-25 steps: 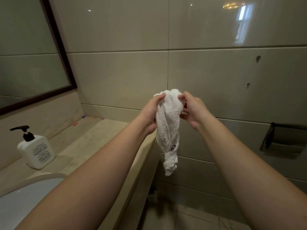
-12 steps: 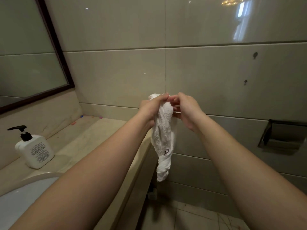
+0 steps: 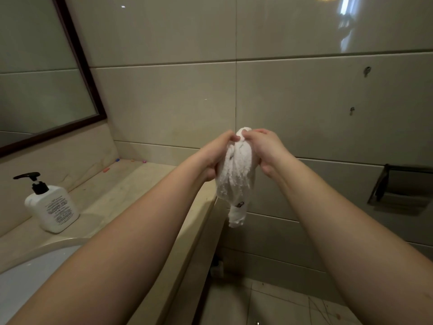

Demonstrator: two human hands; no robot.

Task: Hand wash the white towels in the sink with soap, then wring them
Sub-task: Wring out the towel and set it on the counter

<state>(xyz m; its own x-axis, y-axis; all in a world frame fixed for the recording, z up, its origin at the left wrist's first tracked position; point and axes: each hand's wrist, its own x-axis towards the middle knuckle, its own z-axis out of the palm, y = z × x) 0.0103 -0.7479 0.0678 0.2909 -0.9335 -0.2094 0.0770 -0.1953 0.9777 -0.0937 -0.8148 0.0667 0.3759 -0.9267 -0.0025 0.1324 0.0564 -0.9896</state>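
Both your hands hold the white towel up past the worktop edge, over the floor: left hand and right hand pinch its bunched top, tail hanging free. Sink low left, soap dispenser beside it. Tiled wall close ahead.

Nubbly white terry towel, glossy wall tiles (reflecting lights), smooth plastic soap bottle, polished stone counter.

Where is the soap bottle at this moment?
In the head view, the soap bottle stands at the far left on the counter, below the mirror and just behind the sink.
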